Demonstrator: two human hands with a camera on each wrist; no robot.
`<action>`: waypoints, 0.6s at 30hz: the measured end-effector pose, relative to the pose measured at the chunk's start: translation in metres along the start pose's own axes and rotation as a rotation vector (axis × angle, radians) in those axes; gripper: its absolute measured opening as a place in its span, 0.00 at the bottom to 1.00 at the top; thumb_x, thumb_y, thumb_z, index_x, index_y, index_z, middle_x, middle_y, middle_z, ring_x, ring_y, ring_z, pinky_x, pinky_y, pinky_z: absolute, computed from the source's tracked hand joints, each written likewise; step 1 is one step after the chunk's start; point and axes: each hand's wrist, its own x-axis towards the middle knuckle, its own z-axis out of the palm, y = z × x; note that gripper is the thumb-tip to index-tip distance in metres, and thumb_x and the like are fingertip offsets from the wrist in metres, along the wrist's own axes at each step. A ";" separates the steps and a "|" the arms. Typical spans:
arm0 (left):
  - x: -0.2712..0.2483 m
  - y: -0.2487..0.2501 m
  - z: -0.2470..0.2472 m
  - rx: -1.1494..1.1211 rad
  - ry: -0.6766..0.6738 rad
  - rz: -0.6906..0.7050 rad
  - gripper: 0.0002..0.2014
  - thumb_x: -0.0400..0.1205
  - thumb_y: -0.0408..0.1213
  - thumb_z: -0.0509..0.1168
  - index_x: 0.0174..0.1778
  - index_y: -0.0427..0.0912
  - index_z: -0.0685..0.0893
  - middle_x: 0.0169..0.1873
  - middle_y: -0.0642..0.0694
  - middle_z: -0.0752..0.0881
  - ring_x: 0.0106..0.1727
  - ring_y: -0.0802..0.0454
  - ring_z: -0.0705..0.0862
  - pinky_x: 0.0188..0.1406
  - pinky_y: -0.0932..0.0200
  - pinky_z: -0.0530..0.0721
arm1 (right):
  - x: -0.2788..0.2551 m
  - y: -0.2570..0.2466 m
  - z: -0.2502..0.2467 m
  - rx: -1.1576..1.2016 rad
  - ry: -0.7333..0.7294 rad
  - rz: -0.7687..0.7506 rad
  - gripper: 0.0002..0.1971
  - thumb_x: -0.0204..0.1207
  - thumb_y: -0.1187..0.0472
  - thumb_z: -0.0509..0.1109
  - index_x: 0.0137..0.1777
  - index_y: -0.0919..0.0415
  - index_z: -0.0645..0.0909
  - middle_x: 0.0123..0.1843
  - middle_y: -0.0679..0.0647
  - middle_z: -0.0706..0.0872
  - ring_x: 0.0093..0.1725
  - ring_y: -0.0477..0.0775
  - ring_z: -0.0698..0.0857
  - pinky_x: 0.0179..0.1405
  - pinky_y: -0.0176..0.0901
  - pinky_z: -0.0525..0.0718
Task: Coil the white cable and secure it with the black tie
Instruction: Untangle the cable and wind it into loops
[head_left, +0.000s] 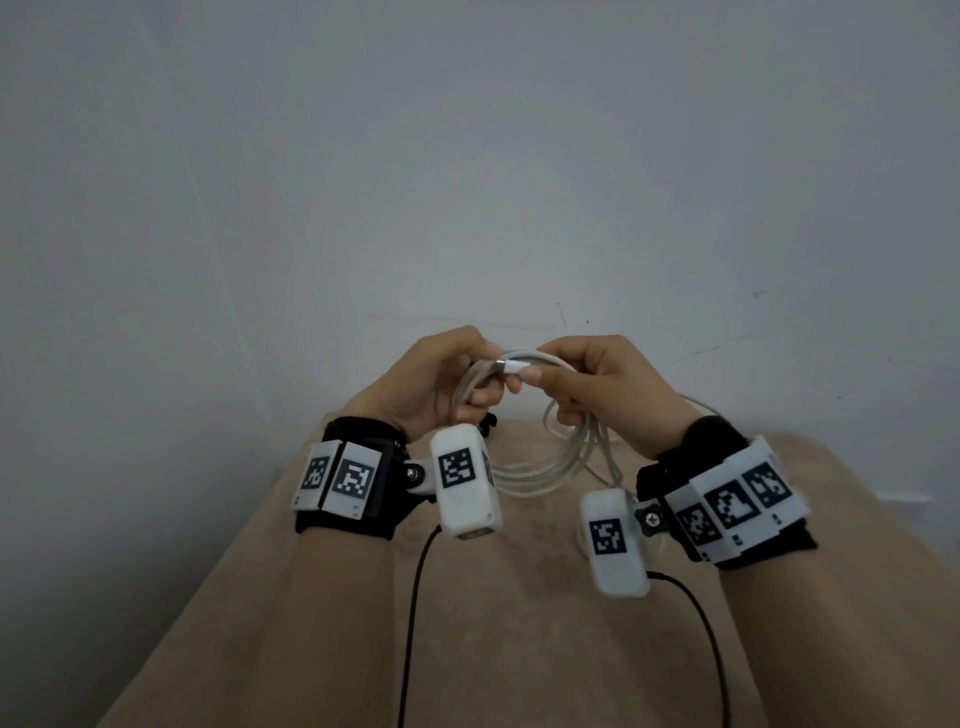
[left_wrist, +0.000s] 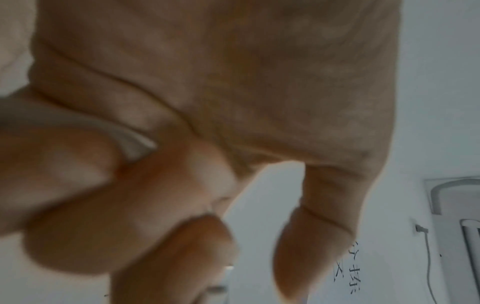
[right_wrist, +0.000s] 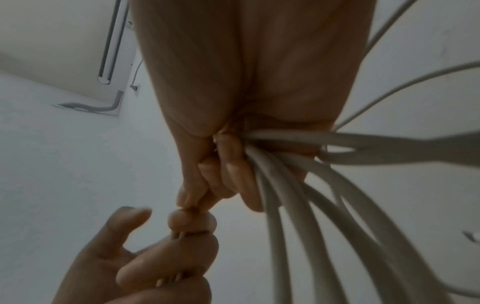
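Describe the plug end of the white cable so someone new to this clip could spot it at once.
Look above the tan cloth-covered table, where the left hand and right hand meet over the white cable loops. The plug lies between their fingertips: a short white sleeve with a metal tip, the only rigid piece.

A plain room in a home or small office, by the look of it. A bare white wall (head_left: 467, 156) with a few scuffs and pencil-like marks fills most of the head view, and below it lies a surface covered in soft beige cloth (head_left: 519, 623), like a blanket or bedspread. The wrist views show a wall-mounted air conditioner (right_wrist: 64, 41) high up, with a grey pipe (right_wrist: 103, 107) running from it, a plug in a wall socket (left_wrist: 420, 228), and some dark handwritten characters (left_wrist: 353, 265) on the wall.
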 end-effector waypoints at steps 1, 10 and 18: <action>0.001 0.000 0.002 0.055 0.013 -0.016 0.19 0.68 0.49 0.69 0.35 0.34 0.79 0.18 0.50 0.73 0.15 0.58 0.66 0.15 0.68 0.66 | 0.000 0.000 0.000 -0.033 -0.018 0.007 0.08 0.77 0.63 0.72 0.48 0.69 0.87 0.24 0.49 0.70 0.22 0.45 0.67 0.24 0.36 0.71; 0.004 -0.001 0.003 0.219 0.126 0.025 0.21 0.72 0.56 0.66 0.24 0.46 0.69 0.18 0.52 0.61 0.15 0.60 0.56 0.12 0.68 0.54 | 0.003 0.006 -0.001 -0.167 0.001 0.030 0.06 0.72 0.60 0.76 0.46 0.59 0.84 0.33 0.53 0.88 0.29 0.49 0.85 0.35 0.39 0.84; -0.004 0.002 -0.018 -0.034 0.352 0.135 0.22 0.79 0.54 0.63 0.25 0.46 0.67 0.17 0.53 0.61 0.13 0.61 0.56 0.12 0.68 0.50 | -0.003 0.012 -0.033 -0.556 0.041 0.097 0.05 0.69 0.57 0.78 0.43 0.47 0.87 0.42 0.42 0.90 0.48 0.39 0.87 0.55 0.40 0.82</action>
